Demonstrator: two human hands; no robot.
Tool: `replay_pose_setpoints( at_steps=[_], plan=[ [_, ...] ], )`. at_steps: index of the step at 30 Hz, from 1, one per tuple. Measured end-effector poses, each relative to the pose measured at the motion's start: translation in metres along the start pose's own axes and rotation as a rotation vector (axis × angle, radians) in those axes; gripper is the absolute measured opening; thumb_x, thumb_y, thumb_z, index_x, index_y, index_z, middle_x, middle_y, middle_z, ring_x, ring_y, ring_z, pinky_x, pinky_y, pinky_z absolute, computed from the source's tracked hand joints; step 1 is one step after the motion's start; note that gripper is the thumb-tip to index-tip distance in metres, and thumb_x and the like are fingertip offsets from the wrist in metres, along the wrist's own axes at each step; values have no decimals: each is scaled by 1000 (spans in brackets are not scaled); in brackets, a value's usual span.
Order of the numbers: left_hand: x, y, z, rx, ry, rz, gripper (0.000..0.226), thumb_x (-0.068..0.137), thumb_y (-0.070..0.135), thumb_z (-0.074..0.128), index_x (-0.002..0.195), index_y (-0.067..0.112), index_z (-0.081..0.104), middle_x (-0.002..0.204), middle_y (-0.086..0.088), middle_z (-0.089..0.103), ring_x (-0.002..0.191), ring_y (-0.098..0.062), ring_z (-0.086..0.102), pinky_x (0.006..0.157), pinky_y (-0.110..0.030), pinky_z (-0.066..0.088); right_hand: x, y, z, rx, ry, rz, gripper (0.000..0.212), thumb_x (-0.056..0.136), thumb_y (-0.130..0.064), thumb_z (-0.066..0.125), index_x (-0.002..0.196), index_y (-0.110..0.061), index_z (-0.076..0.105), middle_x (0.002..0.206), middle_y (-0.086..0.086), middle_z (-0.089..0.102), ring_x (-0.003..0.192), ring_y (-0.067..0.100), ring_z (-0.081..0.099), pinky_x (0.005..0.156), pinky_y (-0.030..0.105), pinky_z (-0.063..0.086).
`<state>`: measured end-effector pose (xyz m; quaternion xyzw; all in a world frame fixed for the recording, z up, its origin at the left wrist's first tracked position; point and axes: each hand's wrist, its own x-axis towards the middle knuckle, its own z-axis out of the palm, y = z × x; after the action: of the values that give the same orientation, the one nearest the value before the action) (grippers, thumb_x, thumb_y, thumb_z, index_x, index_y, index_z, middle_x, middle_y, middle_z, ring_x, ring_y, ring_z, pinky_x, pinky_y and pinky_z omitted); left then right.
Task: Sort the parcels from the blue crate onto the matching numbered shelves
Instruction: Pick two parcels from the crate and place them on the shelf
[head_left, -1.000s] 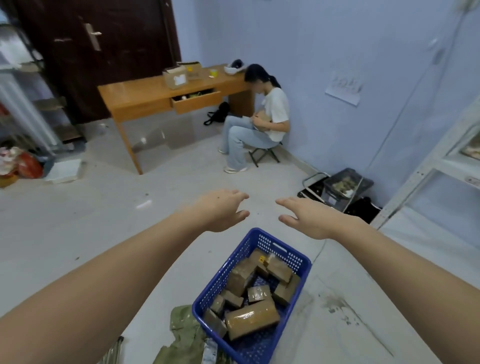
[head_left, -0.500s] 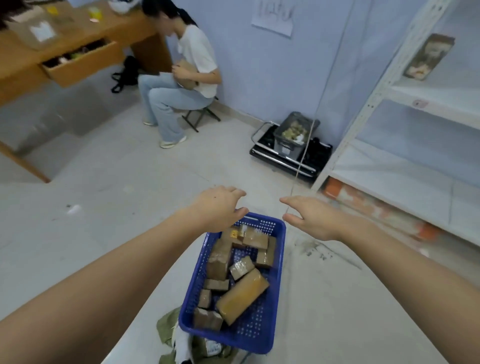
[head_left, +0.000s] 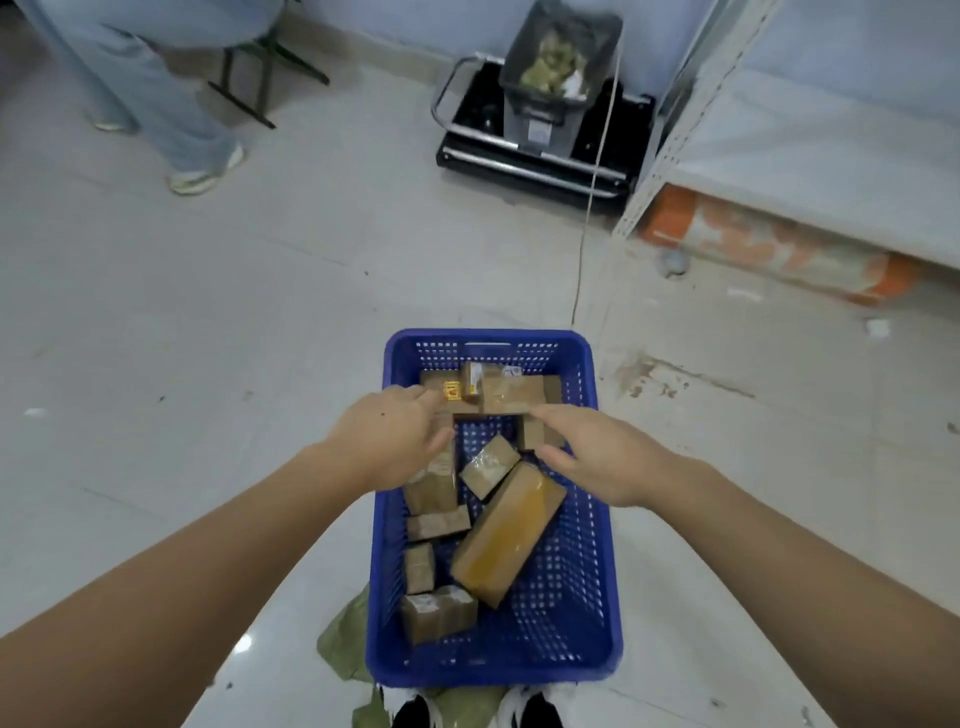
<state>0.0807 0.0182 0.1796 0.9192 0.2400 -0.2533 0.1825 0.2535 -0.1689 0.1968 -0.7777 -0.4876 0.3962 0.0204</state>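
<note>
A blue crate stands on the floor right in front of my feet, holding several brown taped parcels. The biggest parcel lies slanted in its middle; smaller ones lie along the left side and at the far end. My left hand hovers over the crate's left part, fingers stretched toward the far parcels, holding nothing. My right hand hovers beside it over the crate's right part, fingers relaxed, also holding nothing. The white shelf unit stands at the upper right.
A seated person's legs and a folding stool are at the upper left. A black cart with a grey bin stands by the wall beside the shelf post. Green bags lie under the crate's near edge. An orange and white roll lies under the shelf.
My view has tilted down and swung right, from the room to straight over the crate. Both hands have dropped lower and now reach into the crate above the parcels.
</note>
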Motion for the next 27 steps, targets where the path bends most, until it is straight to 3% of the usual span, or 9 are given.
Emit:
replay_pose_setpoints(
  at_steps=[3, 9, 16, 24, 27],
  plan=[
    [64, -20, 82, -22, -28, 7, 47, 106, 47, 39, 145, 22, 48, 135, -1, 61, 118, -20, 58, 99, -38, 50, 72, 46, 61, 0, 18, -11, 56, 107, -38, 48, 159, -27, 31, 157, -6, 46, 137, 12, 48, 112, 28, 39],
    [180, -49, 216, -55, -74, 15, 57, 108, 47, 37, 158, 21, 32, 158, -3, 44, 140, -24, 45, 114, -44, 41, 211, 139, 154, -140, 59, 55, 68, 104, -32, 55, 163, -16, 25, 166, 5, 32, 150, 23, 35, 121, 36, 31],
    [264, -75, 305, -71, -18, 5, 57, 106, 50, 40, 154, 20, 38, 143, -6, 57, 128, -27, 54, 105, -45, 48, 349, 196, 211, -288, 178, 98, 126, 80, -52, 82, 164, -23, -7, 172, 10, 3, 159, 31, 4, 129, 48, 11],
    [268, -81, 324, -116, -25, -13, 58, 103, 56, 39, 150, 23, 42, 144, -5, 55, 132, -27, 52, 104, -50, 49, 376, 210, 227, -321, 224, 79, 128, 73, -51, 86, 164, -23, 1, 157, 11, 32, 147, 34, 29, 126, 52, 16],
    [252, -73, 314, -216, 29, -28, 57, 104, 51, 44, 151, 20, 43, 147, -4, 53, 137, -23, 48, 111, -47, 45, 352, 196, 214, -146, 282, 140, 128, 70, -54, 87, 164, -26, 5, 151, 10, 35, 140, 33, 35, 121, 50, 29]
  ],
)
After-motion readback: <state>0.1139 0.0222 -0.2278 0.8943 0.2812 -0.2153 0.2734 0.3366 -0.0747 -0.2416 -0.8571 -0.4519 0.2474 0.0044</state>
